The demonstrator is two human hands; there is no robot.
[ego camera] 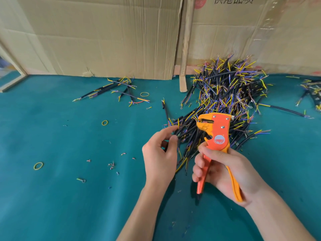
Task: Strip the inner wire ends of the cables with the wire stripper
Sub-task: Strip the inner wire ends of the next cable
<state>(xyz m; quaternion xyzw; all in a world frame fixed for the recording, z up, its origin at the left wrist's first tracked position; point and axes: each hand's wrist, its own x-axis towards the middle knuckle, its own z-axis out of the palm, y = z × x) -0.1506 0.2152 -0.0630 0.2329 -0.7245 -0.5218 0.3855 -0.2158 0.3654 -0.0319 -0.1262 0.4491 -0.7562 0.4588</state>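
Observation:
A big heap of short black cables (225, 94) with yellow and blue inner wires lies on the teal table, right of centre. My right hand (224, 171) grips the handles of an orange wire stripper (218, 134), held upright with its yellow jaws pointing left over the heap's near edge. My left hand (161, 153) sits at the heap's left edge, its thumb and fingers pinching the ends of a few black cables (180, 132). The stripper's jaws hold no wire that I can see.
A smaller group of cables (119, 89) lies at the back left, and more cables (311, 91) at the far right edge. Yellow rubber bands (38, 165) and insulation scraps (111, 166) dot the teal mat (69, 197). Cardboard sheets (104, 35) wall off the back.

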